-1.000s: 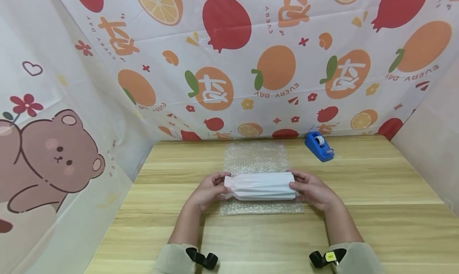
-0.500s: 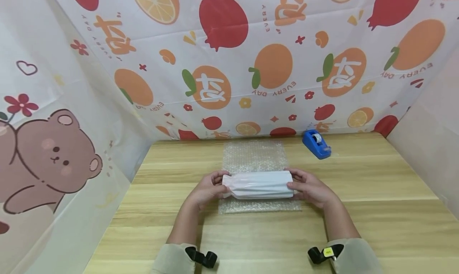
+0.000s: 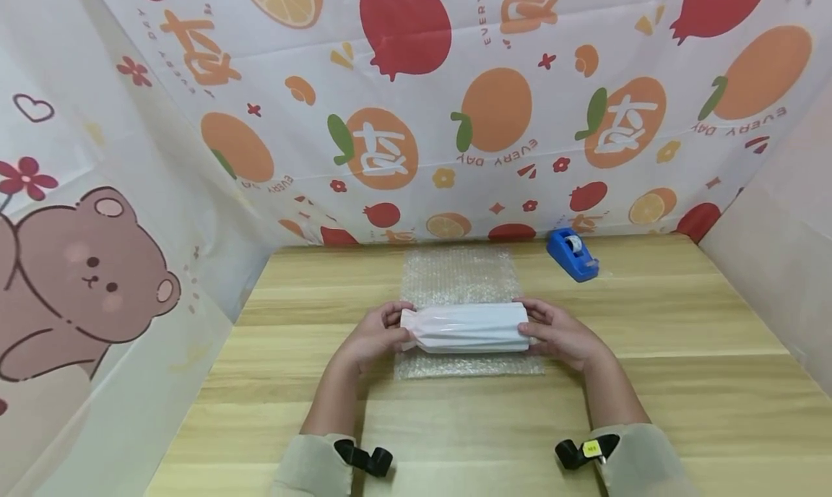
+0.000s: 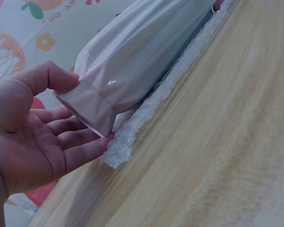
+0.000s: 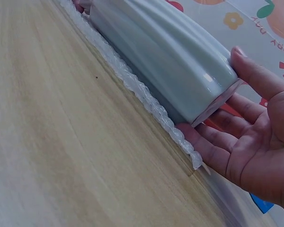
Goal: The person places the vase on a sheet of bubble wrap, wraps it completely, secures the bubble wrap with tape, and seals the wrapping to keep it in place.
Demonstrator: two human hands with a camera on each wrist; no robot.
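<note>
A glossy, fluted ceramic vase (image 3: 471, 329), pale pink at the neck and pale blue-green toward the base, lies on its side across a sheet of bubble wrap (image 3: 458, 274). My left hand (image 3: 375, 336) holds its flared mouth, thumb on top and fingers beneath the rim, as the left wrist view shows on the faceted neck (image 4: 97, 90). At the other end my right hand (image 3: 564, 336) holds the base, its thumb on the side wall. In the right wrist view the flat bottom (image 5: 217, 102) faces my palm, with fingertips at the wrap's edge.
On the wood-grain table (image 3: 455, 432), a blue tape dispenser (image 3: 573, 255) stands at the back right. A fruit-printed cloth (image 3: 429, 121) hangs along the table's back edge, and a bear-printed cloth (image 3: 97, 280) hangs at the left.
The head view has shifted slightly, so everything sits a bit higher in it. Both hands and the vase keep their places over the bubble wrap.
</note>
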